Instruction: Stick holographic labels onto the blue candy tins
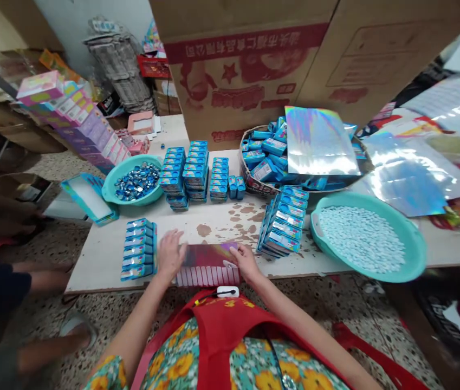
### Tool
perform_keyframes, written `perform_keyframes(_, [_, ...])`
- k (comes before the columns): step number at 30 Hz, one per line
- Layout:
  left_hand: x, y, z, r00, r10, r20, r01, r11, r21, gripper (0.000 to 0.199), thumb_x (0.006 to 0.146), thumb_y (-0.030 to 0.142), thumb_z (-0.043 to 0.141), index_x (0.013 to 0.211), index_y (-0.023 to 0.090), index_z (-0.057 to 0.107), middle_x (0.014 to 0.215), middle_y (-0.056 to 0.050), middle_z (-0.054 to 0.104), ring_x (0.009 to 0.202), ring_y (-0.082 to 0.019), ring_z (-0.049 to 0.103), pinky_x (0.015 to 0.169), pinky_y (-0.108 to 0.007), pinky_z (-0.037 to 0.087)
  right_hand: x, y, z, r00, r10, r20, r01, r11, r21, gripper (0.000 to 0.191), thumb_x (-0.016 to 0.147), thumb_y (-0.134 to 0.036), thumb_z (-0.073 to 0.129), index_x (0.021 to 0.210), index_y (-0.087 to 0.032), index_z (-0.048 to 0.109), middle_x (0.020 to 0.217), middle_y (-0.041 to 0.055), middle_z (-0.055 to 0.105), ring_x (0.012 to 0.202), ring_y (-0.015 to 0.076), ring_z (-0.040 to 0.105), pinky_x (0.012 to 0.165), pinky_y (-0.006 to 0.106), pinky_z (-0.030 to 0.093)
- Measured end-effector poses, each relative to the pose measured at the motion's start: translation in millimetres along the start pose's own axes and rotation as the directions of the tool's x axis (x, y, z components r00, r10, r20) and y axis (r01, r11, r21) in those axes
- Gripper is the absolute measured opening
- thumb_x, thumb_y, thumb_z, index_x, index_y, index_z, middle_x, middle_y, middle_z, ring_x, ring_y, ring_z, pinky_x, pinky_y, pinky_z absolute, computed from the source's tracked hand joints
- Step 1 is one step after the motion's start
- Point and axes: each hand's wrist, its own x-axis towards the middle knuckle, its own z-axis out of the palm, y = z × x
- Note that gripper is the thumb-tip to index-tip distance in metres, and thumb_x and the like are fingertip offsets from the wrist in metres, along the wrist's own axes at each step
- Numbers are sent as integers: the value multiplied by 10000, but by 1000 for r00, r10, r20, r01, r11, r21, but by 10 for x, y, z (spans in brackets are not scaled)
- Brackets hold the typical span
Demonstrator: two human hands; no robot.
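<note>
A reflective, purplish sheet or card (209,254) lies at the table's front edge, with a row of pale, narrow pieces (207,276) along its near side. My left hand (172,253) rests over its left end, fingers apart. At the right end, my right hand (246,262) pinches the sheet's edge between thumb and fingers. Left of my left hand stands a row of small blue boxes (137,249). To the right of my right hand is a stack of blue boxes (284,222).
A teal basin of glossy beads (134,181) sits back left; another basin (414,249) holds pale blue tablets at right. Blue box stacks (195,170), a full tray (264,188) and a large carton (250,65) stand behind. Another person's legs (46,284) are at left.
</note>
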Motion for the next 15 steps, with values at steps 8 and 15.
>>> perform_keyframes(8, [399, 603, 712, 760, 291, 582, -217, 957, -195, 343, 790, 362, 556, 1094, 228, 642, 1062, -83, 669, 989, -243, 584, 866, -341, 406, 140, -8, -43, 992, -13, -122, 29, 991, 130, 303, 625, -453, 701, 741, -215, 553, 658, -25, 610, 574, 148, 550, 599, 292, 464])
perform_keyframes(15, [641, 536, 811, 705, 188, 684, -45, 974, -221, 244, 738, 324, 583, 897, 190, 711, 862, -55, 700, 807, -218, 605, 710, -298, 420, 275, -196, -153, 970, -157, -188, 141, 985, -96, 325, 631, -324, 701, 911, -233, 563, 719, -34, 592, 666, 142, 565, 642, 262, 451])
